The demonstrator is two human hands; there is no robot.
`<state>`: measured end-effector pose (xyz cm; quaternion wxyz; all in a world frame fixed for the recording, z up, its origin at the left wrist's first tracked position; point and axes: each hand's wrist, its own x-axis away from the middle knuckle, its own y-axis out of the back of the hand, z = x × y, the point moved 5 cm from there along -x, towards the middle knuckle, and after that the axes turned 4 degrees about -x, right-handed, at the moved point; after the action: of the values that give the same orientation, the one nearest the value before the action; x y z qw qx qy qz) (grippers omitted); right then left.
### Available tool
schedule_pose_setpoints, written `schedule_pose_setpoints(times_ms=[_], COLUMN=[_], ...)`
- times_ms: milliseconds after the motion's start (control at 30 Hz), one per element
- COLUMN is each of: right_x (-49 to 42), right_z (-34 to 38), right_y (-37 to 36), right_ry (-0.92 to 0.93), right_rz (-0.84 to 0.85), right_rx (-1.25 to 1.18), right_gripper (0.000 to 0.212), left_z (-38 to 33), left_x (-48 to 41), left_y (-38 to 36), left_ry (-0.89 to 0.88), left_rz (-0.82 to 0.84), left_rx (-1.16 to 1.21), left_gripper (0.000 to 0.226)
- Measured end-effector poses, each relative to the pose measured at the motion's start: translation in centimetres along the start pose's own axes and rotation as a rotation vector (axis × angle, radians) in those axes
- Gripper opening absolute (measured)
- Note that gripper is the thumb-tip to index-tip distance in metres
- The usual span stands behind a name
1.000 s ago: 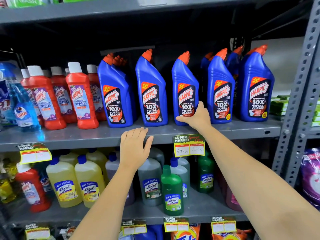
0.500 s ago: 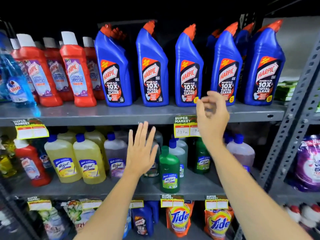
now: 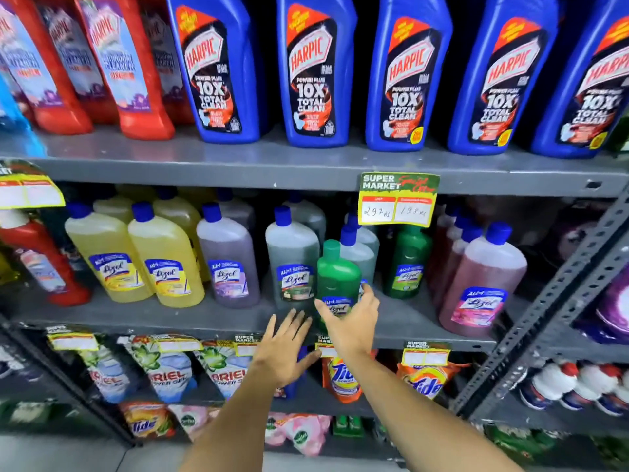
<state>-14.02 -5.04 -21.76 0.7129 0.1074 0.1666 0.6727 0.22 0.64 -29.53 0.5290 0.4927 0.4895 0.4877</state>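
Note:
A small green Lizol bottle stands at the front of the middle shelf, ahead of grey-green Lizol bottles. My right hand reaches its lower part, thumb to the left of the label and fingers up its right side. The fingers look fairly straight, and I cannot tell whether they touch the bottle. My left hand hovers just left of it with fingers spread, in front of the shelf's front edge, holding nothing.
Blue Harpic bottles and red Harpic bottles fill the upper shelf. Yellow, purple and pink Lizol bottles flank the green one. A price tag hangs above. Detergent pouches sit below; a grey upright rises at right.
My right hand let go of a blue Harpic bottle on the upper shelf and dropped to the green Lizol bottle. My left hand lowered too. The view tilted down and moved closer.

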Motion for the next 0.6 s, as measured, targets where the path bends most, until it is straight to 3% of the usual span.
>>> schedule_pose_setpoints(times_ms=[100, 333, 600], right_x=[-0.2, -0.4, -1.8], right_z=[-0.4, -1.2, -3.4], right_y=[-1.3, -2.3, 1.0], right_ry=[-0.023, -0.071, -0.049], right_rz=[-0.006, -0.068, -0.098], right_rx=[0.105, 0.112, 0.110], right_gripper=[0.111, 0.105, 0.102], left_z=[0.0, 0.2, 0.3], left_x=[0.4, 0.2, 0.8], left_y=[-2.3, -3.2, -3.7], left_ry=[0.046, 0.070, 0.049], left_rz=[0.124, 0.070, 0.101], left_rx=[0.012, -0.009, 0.066], left_gripper=[0.113, 0.109, 0.088])
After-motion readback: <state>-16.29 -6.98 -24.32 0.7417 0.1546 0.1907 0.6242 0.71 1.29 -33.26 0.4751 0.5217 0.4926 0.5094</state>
